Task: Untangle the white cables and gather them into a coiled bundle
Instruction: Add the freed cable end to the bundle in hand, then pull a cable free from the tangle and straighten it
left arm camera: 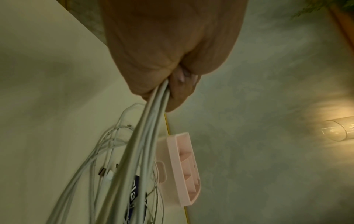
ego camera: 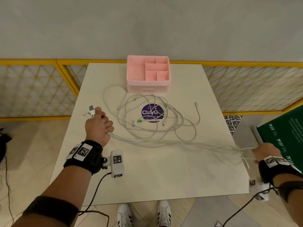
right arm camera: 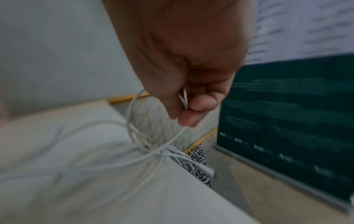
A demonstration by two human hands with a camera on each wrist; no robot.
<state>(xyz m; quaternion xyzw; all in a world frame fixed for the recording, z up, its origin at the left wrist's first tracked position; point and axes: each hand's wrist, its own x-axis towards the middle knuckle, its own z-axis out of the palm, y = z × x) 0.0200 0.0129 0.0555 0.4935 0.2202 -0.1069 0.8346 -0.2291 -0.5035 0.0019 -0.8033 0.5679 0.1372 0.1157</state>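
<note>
Several white cables (ego camera: 155, 122) lie in tangled loops on the cream table (ego camera: 147, 174), over a purple round sticker (ego camera: 152, 113). My left hand (ego camera: 98, 123) grips a bunch of them in a fist at the table's left side, with USB plugs (ego camera: 89, 112) sticking out above the thumb. In the left wrist view the strands (left arm camera: 151, 119) leave the left hand (left arm camera: 168, 78) downward. The bunch stretches taut across the table to my right hand (ego camera: 264, 151), past the right edge. There my right hand (right arm camera: 184, 97) pinches a thin cable loop (right arm camera: 134, 115) above a knot (right arm camera: 162, 150).
A pink divided organizer box (ego camera: 148, 73) stands at the table's far edge, behind the loops. A dark green board (ego camera: 285, 128) leans at the right, close to my right hand. A yellow lattice fence (ego camera: 36, 89) runs behind the table. My shoes (ego camera: 144, 213) show below the near edge.
</note>
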